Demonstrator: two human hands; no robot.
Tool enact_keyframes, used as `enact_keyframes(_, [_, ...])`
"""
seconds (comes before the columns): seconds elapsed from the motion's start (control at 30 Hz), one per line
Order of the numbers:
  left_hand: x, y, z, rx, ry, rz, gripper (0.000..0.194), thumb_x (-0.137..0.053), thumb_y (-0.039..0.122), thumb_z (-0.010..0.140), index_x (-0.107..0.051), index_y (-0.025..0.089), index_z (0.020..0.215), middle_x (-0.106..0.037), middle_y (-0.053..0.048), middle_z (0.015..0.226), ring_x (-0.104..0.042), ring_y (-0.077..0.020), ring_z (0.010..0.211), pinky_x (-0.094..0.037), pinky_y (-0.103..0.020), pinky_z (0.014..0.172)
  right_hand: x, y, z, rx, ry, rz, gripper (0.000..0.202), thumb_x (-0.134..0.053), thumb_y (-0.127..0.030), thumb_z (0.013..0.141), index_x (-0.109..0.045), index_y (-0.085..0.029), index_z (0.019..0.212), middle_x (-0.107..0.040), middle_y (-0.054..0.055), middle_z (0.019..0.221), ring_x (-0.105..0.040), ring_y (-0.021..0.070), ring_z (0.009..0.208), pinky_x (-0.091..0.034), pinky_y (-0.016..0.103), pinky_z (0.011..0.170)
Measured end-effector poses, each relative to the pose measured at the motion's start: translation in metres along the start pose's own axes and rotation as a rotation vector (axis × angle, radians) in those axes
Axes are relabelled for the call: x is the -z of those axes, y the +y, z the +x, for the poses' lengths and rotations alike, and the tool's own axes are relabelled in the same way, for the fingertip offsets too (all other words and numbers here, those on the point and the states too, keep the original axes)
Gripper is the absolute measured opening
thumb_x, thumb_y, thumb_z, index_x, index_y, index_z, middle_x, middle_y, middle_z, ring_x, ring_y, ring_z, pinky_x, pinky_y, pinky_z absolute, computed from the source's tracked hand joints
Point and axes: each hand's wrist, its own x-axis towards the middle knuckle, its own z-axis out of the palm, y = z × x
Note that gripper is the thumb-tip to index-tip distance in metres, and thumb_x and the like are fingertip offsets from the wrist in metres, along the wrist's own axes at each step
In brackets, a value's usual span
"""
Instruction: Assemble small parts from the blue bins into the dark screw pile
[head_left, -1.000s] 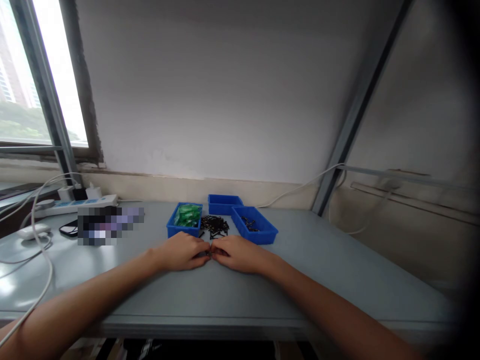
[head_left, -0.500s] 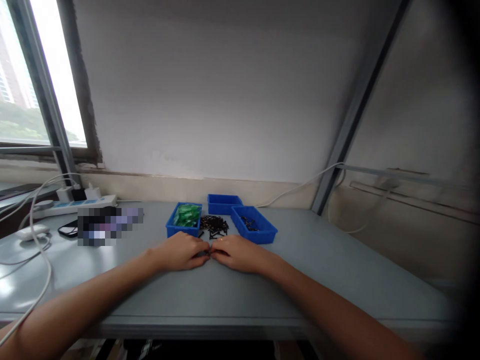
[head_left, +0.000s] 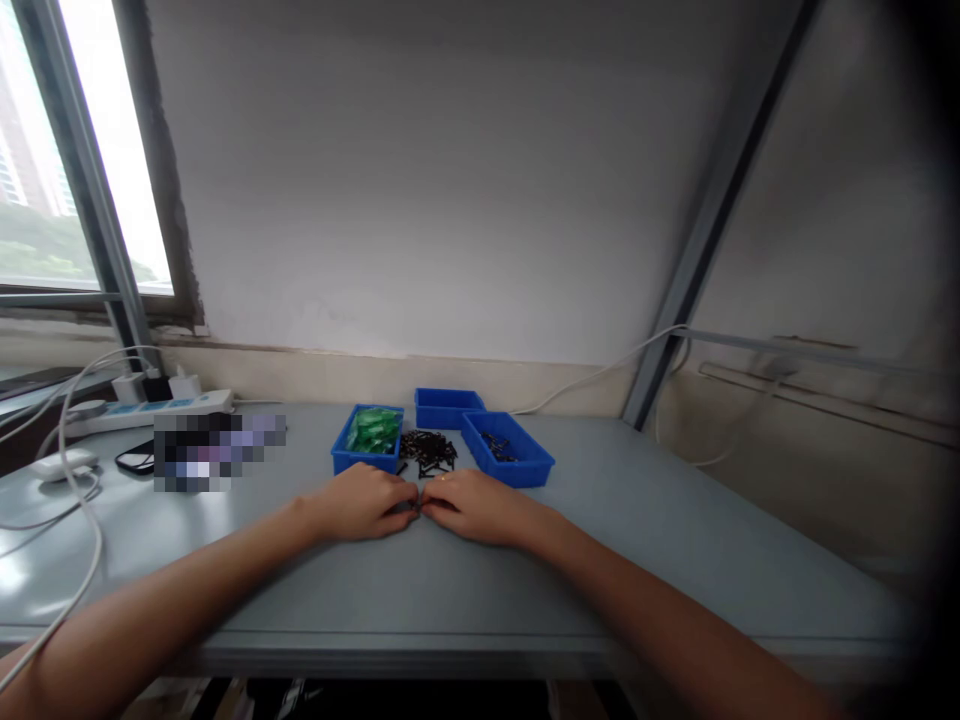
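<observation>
My left hand (head_left: 367, 502) and my right hand (head_left: 471, 507) meet fingertip to fingertip low over the table. Both are closed in a pinch around something small and dark, too hidden to name. Just beyond them lies a heap of small black screw-like pieces (head_left: 429, 452), a few of them loose near my fingers. Left of the heap stands a blue bin (head_left: 366, 464) filled with green plastic packets (head_left: 373, 431). To its right, another blue bin (head_left: 517, 472) holds some small dark pieces (head_left: 498, 446) like those in the heap.
A third blue bin (head_left: 448, 410) stands behind the heap, near the wall. At the left are a white power strip (head_left: 165, 408) with plugs, a white mouse-like device (head_left: 66, 465), a pixelated item (head_left: 217, 453) and white cables (head_left: 88, 510). The grey table (head_left: 450, 600) ends at its front edge.
Almost nothing differs. Both hands stay in the same place, with only a slight shift of the fingertips; bins and heap have not moved.
</observation>
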Motion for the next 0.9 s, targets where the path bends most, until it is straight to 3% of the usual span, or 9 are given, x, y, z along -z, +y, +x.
enact_keyframes(0.37, [-0.002, -0.002, 0.000, -0.012, 0.013, -0.009, 0.014, -0.055, 0.026, 0.096, -0.065, 0.018, 0.089, -0.070, -0.004, 0.079, -0.066, -0.0198, 0.069, -0.045, -0.027, 0.059, -0.001, 0.000, -0.001, -0.006, -0.010, -0.008, 0.018, -0.053, -0.020, 0.098, -0.070, -0.017, 0.092, -0.070, 0.007, 0.092, -0.064, 0.0206, 0.086, -0.048, 0.031, 0.078])
enact_keyframes(0.6, [-0.003, -0.001, 0.002, 0.037, -0.017, 0.031, 0.015, -0.057, 0.023, 0.095, -0.068, 0.017, 0.087, -0.073, -0.005, 0.084, -0.069, -0.0215, 0.074, -0.046, -0.028, 0.061, -0.008, -0.002, -0.001, -0.010, 0.142, -0.023, 0.016, -0.061, -0.021, 0.094, -0.066, -0.015, 0.108, -0.065, 0.013, 0.110, -0.061, 0.0244, 0.104, -0.050, 0.036, 0.090])
enact_keyframes(0.9, [-0.003, -0.002, 0.002, 0.023, -0.026, -0.003, 0.013, -0.058, 0.020, 0.095, -0.070, 0.017, 0.088, -0.074, -0.005, 0.086, -0.069, -0.0211, 0.076, -0.046, -0.027, 0.063, -0.015, 0.003, 0.004, 0.021, 0.090, -0.024, 0.011, -0.058, -0.019, 0.095, -0.068, -0.015, 0.093, -0.070, 0.011, 0.097, -0.064, 0.0229, 0.090, -0.050, 0.034, 0.080])
